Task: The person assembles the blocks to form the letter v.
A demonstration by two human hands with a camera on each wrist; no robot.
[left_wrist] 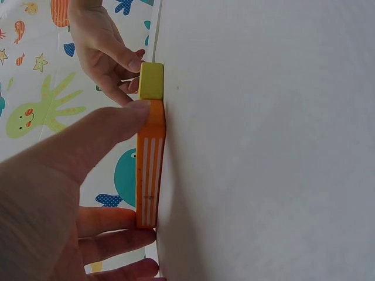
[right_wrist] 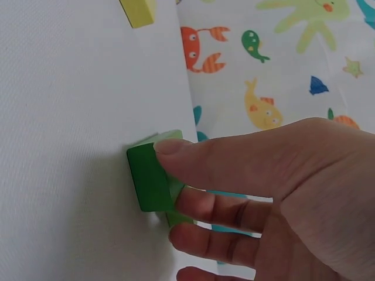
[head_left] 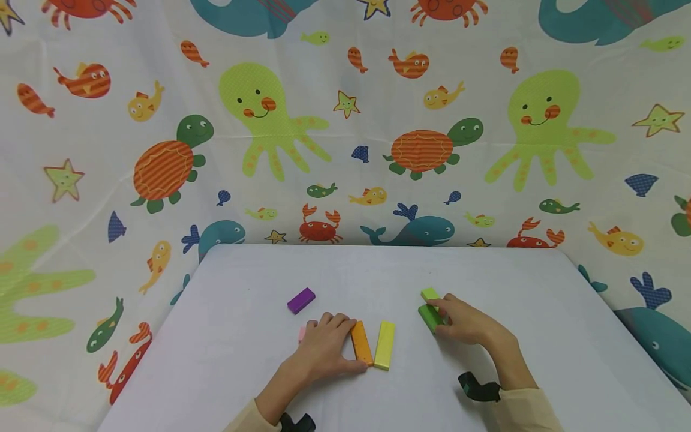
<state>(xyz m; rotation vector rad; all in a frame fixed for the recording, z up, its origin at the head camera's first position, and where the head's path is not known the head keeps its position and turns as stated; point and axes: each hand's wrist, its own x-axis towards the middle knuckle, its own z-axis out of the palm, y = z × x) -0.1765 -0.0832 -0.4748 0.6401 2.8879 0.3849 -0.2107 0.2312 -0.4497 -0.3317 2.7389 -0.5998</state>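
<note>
My left hand (head_left: 323, 349) grips an orange block (head_left: 361, 343) lengthwise, thumb at its near end and fingertips at its far end. White stripes mark that block's side in the left wrist view. Close to its right lies a yellow block (head_left: 384, 345), the two nearly meeting at their near ends. Over on the right, my right hand (head_left: 472, 322) pinches a dark green block (right_wrist: 151, 178) between thumb and fingers. Just beyond that one is a light green block (head_left: 429, 294), partly covered by the fingers. A pink block (head_left: 302, 333) shows only a sliver behind the left hand.
A purple block (head_left: 300, 300) lies farther back on the white table (head_left: 227, 324), left of the other blocks. Behind the table hangs a cloth (head_left: 351, 180) printed with sea animals. Each wrist wears a black camera mount (head_left: 478, 387).
</note>
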